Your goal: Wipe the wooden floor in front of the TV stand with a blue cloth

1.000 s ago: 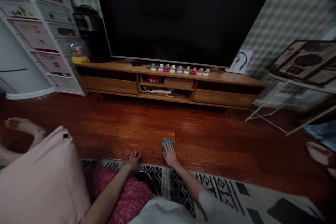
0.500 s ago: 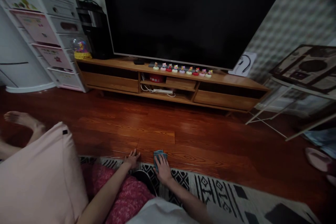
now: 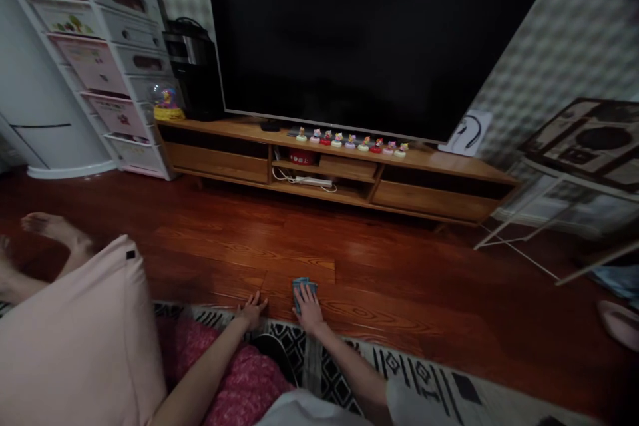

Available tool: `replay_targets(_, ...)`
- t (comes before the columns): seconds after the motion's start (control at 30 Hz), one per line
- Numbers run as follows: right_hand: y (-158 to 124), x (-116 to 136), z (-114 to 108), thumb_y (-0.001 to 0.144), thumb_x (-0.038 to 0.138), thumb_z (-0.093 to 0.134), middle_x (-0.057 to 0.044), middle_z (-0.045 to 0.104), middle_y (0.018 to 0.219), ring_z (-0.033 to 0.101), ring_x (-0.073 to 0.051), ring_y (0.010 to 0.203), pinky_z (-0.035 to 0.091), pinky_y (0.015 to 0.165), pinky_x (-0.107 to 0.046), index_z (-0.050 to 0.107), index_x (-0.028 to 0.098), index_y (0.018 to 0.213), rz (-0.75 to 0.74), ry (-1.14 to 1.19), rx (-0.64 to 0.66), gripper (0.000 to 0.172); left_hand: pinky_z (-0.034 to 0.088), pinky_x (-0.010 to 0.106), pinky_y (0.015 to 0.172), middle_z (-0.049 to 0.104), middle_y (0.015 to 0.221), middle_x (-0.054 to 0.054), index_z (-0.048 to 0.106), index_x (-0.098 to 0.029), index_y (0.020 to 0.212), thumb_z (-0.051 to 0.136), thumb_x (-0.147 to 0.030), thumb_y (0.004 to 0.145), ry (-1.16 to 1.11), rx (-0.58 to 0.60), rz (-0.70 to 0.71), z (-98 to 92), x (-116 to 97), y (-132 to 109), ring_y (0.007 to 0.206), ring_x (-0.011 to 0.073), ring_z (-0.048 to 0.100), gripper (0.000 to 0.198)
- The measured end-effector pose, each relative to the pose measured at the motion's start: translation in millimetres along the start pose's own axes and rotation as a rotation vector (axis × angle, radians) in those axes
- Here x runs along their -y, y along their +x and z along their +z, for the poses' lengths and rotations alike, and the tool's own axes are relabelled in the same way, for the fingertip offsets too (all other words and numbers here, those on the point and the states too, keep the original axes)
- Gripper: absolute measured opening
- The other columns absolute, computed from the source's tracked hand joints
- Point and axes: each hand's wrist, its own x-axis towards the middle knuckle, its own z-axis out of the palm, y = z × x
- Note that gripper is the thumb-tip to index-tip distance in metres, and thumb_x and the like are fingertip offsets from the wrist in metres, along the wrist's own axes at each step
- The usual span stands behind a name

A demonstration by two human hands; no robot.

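Observation:
My right hand (image 3: 309,309) lies flat, fingers spread, on a small pile of flat blue pieces that look like cards (image 3: 301,281). Part of the pile is hidden under the palm and fingers; its far edge shows uneven layers. To the left, my left hand (image 3: 252,313) rests with fingers apart at the border between the patterned rug (image 3: 394,359) and the wooden floor (image 3: 369,273). It holds nothing, and a small gap of floor separates it from the pile.
A pink cushion (image 3: 84,339) is at the left, with another person's bare foot (image 3: 54,229) beyond it. Ahead stands a low wooden TV cabinet (image 3: 210,163) bearing several small figurines (image 3: 338,140) and a large television (image 3: 349,33). A folding stand (image 3: 549,193) is at right.
The blue pile and my right hand have slid a little forward, away from the rug onto the wood. My left hand stays about where it was. The view has shifted slightly.

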Motion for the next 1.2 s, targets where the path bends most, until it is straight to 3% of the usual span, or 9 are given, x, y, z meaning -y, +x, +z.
replay_targets(0.1, -40.4, -0.4, 31.1, 0.098, 0.047, 0.041, -0.002, 0.013, 0.168, 0.010, -0.024, 0.155, 0.012, 0.124, -0.042, 0.023, 0.029, 0.160, -0.046, 0.031, -0.004, 0.067, 0.020, 0.065, 0.118, 0.002, 0.169, 0.011, 0.027, -0.029, 0.158, 0.059, -0.034, 0.078, -0.002, -0.003, -0.001, 1.4, -0.3, 0.2, 0.153, 0.0353, 0.008, 0.087)
replay_targets(0.2, -54.7, 3.5, 40.6, 0.099, 0.048, 0.041, -0.001, 0.012, 0.168, 0.009, -0.023, 0.155, 0.012, 0.124, -0.042, 0.020, 0.030, 0.160, -0.026, 0.017, -0.016, 0.067, 0.019, 0.066, 0.118, 0.002, 0.169, 0.010, 0.028, -0.029, 0.158, 0.059, -0.036, 0.078, -0.011, -0.008, 0.005, 0.7, -0.6, -1.8, 0.154, 0.0359, 0.008, 0.087)
replay_targets(0.47, 28.0, 11.0, -21.0, 0.099, 0.037, 0.039, -0.005, 0.015, 0.168, 0.015, -0.023, 0.154, 0.017, 0.122, -0.041, 0.027, 0.023, 0.159, 0.109, -0.001, -0.045, 0.062, 0.022, 0.063, 0.118, 0.006, 0.169, 0.010, 0.029, -0.031, 0.157, 0.061, -0.035, 0.078, 0.001, -0.019, -0.008, -0.2, -0.1, -3.5, 0.154, 0.0338, 0.012, 0.086)
replay_targets(0.57, 36.8, 11.5, -26.9, 0.100, 0.037, 0.038, -0.006, 0.016, 0.167, 0.016, -0.023, 0.154, 0.017, 0.123, -0.042, 0.028, 0.023, 0.159, 0.124, 0.006, -0.040, 0.061, 0.022, 0.065, 0.117, 0.006, 0.169, 0.011, 0.032, -0.031, 0.156, 0.065, -0.039, 0.076, -0.017, -0.024, -0.002, 1.5, 0.7, -0.5, 0.153, 0.0360, 0.012, 0.088)
replay_targets(0.67, 15.2, 8.1, -9.0, 0.099, 0.039, 0.039, -0.005, 0.016, 0.167, 0.016, -0.023, 0.154, 0.017, 0.123, -0.043, 0.029, 0.025, 0.158, 0.065, 0.006, -0.041, 0.061, 0.021, 0.066, 0.117, 0.006, 0.168, 0.012, 0.032, -0.030, 0.156, 0.062, -0.038, 0.077, -0.023, -0.030, -0.001, 1.9, 0.5, -0.1, 0.153, 0.0367, 0.011, 0.085)
replay_targets(0.83, -46.6, -4.2, 35.4, 0.100, 0.045, 0.039, -0.001, 0.015, 0.168, 0.011, -0.023, 0.155, 0.015, 0.124, -0.043, 0.023, 0.030, 0.160, -0.059, 0.019, -0.052, 0.063, 0.023, 0.064, 0.117, 0.007, 0.168, 0.012, 0.030, -0.028, 0.157, 0.058, -0.037, 0.080, -0.012, -0.033, 0.004, 3.1, 1.2, 0.1, 0.153, 0.0353, 0.011, 0.083)
replay_targets(0.93, -52.8, -8.7, 41.9, 0.101, 0.046, 0.036, 0.000, 0.015, 0.168, 0.012, -0.022, 0.155, 0.015, 0.124, -0.042, 0.024, 0.031, 0.159, -0.035, 0.022, -0.068, 0.061, 0.022, 0.066, 0.117, 0.006, 0.168, 0.013, 0.031, -0.027, 0.157, 0.060, -0.040, 0.077, -0.029, -0.025, 0.008, 4.9, 2.2, 2.0, 0.153, 0.0366, 0.010, 0.086)
replay_targets(1.03, -23.0, -8.2, 22.1, 0.101, 0.041, 0.035, -0.003, 0.017, 0.167, 0.014, -0.022, 0.154, 0.017, 0.123, -0.043, 0.027, 0.028, 0.159, 0.046, -0.003, -0.081, 0.059, 0.021, 0.067, 0.116, 0.005, 0.168, 0.011, 0.031, -0.029, 0.157, 0.060, -0.039, 0.077, -0.033, -0.029, 0.000, 4.5, 2.3, 1.5, 0.153, 0.0367, 0.011, 0.085)
replay_targets(1.2, 39.4, -3.2, -36.1, 0.101, 0.035, 0.036, -0.006, 0.017, 0.167, 0.016, -0.022, 0.154, 0.018, 0.122, -0.042, 0.028, 0.023, 0.159, 0.196, 0.001, -0.032, 0.060, 0.022, 0.066, 0.117, 0.003, 0.168, 0.011, 0.028, -0.027, 0.158, 0.058, -0.032, 0.077, -0.009, -0.016, 0.007, 0.4, 1.2, -3.6, 0.154, 0.0350, 0.010, 0.086)
